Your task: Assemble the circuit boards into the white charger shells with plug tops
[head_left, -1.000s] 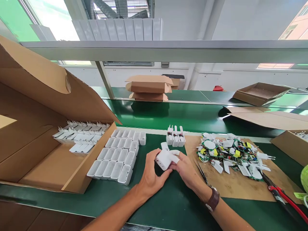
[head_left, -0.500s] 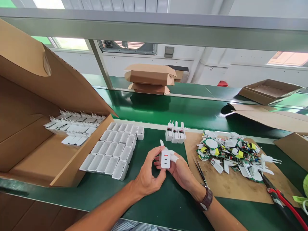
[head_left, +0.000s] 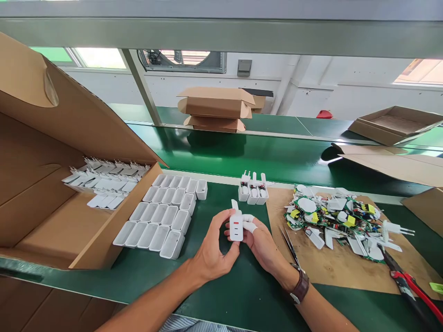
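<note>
Above the green bench, between my hands, is a white charger (head_left: 236, 228) with a red port slot and two darker slots facing me. A white tab stands up from its top. My left hand (head_left: 216, 244) grips it from the left, thumb low and index finger high. From the right and behind, my right hand (head_left: 258, 242) closes on it; two of its fingers wear white covers. Beyond them stand three white chargers (head_left: 253, 191) with open tops and parts showing. Left of my hands, rows of hollow white charger cases (head_left: 161, 214) lie on the bench.
An open cardboard box (head_left: 100, 235) at left holds white pieces (head_left: 107, 180). At right, circuit boards with white parts (head_left: 332, 216) pile on brown cardboard (head_left: 321, 272), beside tweezers (head_left: 290, 245) and red-handled pliers (head_left: 404, 281). Flat cartons (head_left: 214, 103) are stacked behind.
The view has tilted down slightly. Both hands keep hold of the charger in nearly the same place, with its front turned a little.
</note>
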Available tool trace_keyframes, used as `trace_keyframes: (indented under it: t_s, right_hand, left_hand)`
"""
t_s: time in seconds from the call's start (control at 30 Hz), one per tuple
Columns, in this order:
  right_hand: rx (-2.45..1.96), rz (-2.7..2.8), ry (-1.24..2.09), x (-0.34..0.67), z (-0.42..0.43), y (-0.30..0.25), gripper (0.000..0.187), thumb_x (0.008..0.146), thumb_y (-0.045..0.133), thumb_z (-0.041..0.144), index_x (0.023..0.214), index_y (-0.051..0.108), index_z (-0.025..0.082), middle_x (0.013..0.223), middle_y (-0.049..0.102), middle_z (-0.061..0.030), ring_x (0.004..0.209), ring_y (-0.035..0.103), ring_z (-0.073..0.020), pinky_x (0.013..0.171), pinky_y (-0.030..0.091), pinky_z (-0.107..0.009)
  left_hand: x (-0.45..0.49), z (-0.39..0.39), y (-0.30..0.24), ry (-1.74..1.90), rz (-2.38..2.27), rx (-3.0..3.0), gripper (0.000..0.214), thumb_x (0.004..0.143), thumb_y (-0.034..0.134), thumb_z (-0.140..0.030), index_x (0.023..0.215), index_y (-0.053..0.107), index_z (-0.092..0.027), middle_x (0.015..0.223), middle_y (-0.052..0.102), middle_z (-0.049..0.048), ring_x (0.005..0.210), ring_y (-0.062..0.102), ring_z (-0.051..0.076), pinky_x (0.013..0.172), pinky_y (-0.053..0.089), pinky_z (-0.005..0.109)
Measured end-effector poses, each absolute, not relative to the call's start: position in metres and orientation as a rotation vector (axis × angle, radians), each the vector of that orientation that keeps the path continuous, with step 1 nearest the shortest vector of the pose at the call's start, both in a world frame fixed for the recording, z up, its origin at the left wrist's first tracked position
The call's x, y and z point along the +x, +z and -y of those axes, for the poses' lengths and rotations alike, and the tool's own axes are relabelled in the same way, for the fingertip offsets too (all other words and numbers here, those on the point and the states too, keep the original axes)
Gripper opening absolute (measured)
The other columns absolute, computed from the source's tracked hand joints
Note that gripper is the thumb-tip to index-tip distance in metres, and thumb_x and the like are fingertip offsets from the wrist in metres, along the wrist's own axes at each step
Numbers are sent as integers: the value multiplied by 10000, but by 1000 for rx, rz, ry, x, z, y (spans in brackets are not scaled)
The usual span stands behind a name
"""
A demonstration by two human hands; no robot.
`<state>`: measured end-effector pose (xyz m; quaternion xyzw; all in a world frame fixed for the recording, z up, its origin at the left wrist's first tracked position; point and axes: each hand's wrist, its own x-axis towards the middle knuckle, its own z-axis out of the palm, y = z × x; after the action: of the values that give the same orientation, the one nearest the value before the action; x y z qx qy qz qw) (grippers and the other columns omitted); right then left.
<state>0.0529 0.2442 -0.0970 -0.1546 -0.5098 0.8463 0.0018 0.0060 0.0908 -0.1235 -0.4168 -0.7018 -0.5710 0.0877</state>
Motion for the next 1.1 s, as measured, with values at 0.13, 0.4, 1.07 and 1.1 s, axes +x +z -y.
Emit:
trace_keyframes:
  t_s: [0.13,0.4,1.07,1.1]
  right_hand:
    - [-489,1722,2375,53,-247,-96,312,773,794,457,975,698,239,1100,765,-66,1054,705,-279,922,580,-441]
    - [-363,1867,2150,54,-252,-98,343,772,815,524,968,721,259,1050,764,-79,1036,702,-279,1047,523,-480]
    - [-162,2188,1779,67,-251,-113,271,807,667,412,1014,747,256,1115,773,-92,1009,722,-294,973,578,-441]
    - [-147,2230,1755,67,-252,-118,300,797,667,416,1033,752,253,1143,773,-97,1026,729,-295,979,582,-432]
  left_hand:
    - [2,-91,-130,-1529,2247,-1079,757,896,656,-135,1553,295,-243,1426,538,167,1307,572,307,1085,515,530]
    - [-22,-102,-135,-1668,2456,-627,623,862,709,-269,1439,475,-239,1257,612,122,1003,640,241,923,567,482]
    - [-18,-115,-84,-1851,2385,-643,608,834,721,-184,1411,557,-277,1472,604,111,1333,612,313,1127,512,549]
    - [-15,-98,-69,-1763,2362,-772,565,856,720,-216,1396,574,-288,1469,606,96,1343,599,302,1145,498,538]
